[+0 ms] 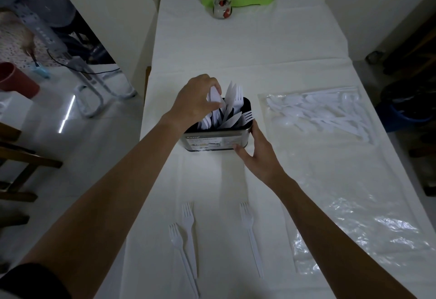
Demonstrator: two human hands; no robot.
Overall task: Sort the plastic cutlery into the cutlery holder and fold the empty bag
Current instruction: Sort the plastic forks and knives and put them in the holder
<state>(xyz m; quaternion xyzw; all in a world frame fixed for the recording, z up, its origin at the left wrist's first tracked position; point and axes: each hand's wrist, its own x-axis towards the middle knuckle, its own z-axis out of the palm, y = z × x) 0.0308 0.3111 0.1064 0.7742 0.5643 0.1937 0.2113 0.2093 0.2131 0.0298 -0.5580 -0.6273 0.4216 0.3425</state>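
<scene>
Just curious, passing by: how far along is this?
Partly done: white plastic knives and forks stand in the dark metal cutlery holder. The left hand grips some; the right hand holds the holder. Remaining: three loose white forks, the clear bag of spoons, folding the empty clear bag.

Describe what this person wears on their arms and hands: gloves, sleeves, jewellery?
No gloves, watch or rings show on the left hand or right hand. Both forearms are bare. A black sleeve edge covers the left upper arm; no right sleeve is in view.
</scene>
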